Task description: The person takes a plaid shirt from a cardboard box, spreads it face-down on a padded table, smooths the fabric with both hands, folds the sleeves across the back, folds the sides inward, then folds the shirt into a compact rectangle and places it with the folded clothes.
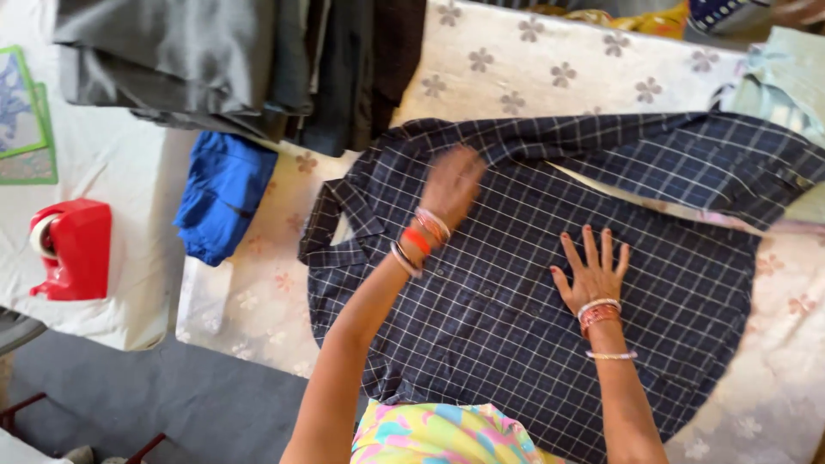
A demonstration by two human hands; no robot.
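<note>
One dark checked shirt (533,283) lies flat on the flowered table cover (516,69). Two hands rest on it: right hand (591,273) fingers spread; left hand (451,185) blurred, seemingly flat.

Matt checked cloth shirt (516,292), glossy red plastic tape dispenser (77,249)

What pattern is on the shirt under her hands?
Dark navy shirt with a thin white grid check, clearest in the head view.
</note>
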